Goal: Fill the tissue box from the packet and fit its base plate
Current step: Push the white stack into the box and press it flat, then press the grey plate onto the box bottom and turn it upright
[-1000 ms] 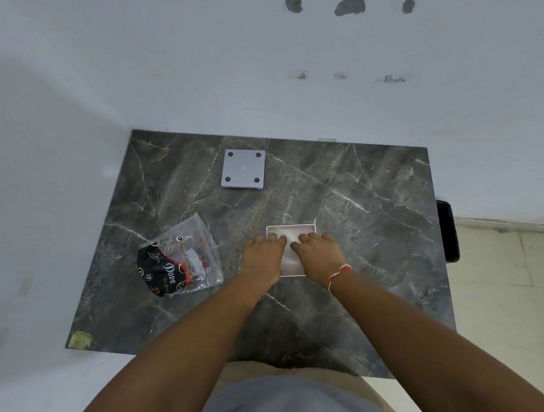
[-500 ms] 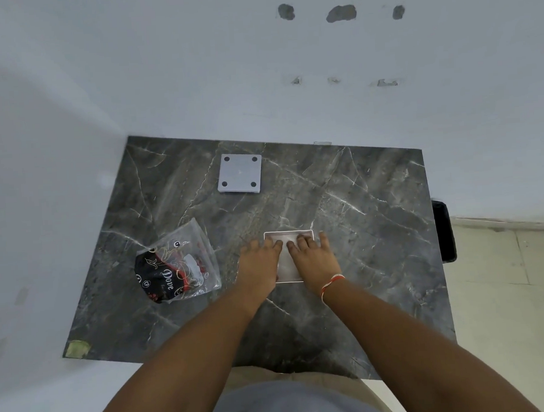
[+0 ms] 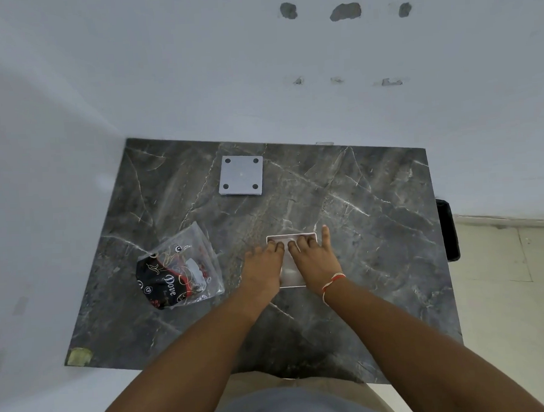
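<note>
A white square tissue box sits open side up on the dark marble table, with white tissues showing inside it. My left hand and my right hand lie flat, palms down, side by side on the tissues and hide most of the box. My right little finger reaches past the box's right rim. The grey square base plate, with a black foot in each corner, lies apart at the table's far side. The crumpled clear packet with black print lies left of my left hand.
White walls close in the table at the back and on the left. A black object hangs off the table's right edge above a tiled floor. A yellowish patch marks the near left corner.
Both hands have stayed pressed on the tissues in the box. My right fingers have spread, and the little finger now sticks out past the right rim.
</note>
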